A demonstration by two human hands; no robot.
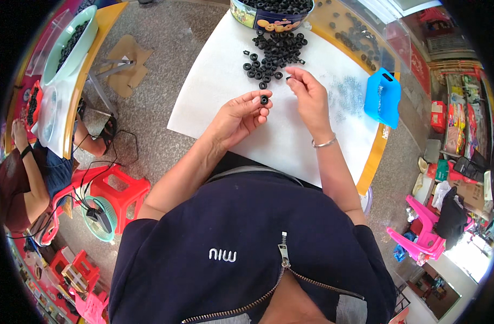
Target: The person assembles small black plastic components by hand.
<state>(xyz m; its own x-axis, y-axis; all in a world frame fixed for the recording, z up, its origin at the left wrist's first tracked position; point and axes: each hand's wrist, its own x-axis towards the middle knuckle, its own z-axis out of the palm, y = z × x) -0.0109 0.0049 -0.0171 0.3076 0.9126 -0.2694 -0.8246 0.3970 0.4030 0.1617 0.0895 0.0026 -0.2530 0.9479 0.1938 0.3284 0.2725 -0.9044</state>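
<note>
Between thumb and fingers, my left hand (239, 116) pinches a small black ring-shaped piece (264, 100), its hole turned upward. To its right, my right hand (311, 100) is closed in a pinch on a small dark piece (289, 78), mostly hidden by the fingertips. The hands are apart, both just above a white sheet (209, 92) on the table. Just beyond them lies a loose pile of similar black ring pieces (276, 54). Behind the pile stands a printed plastic tub (268, 21) filled with more of them.
A blue plastic tray (382, 100) sits at the table's right edge, near a clear bin (355, 35) holding scattered black pieces. At left, another person (33, 183) sits by a second table with a pale green basin (76, 43) of black pieces. A red stool (120, 189) stands below.
</note>
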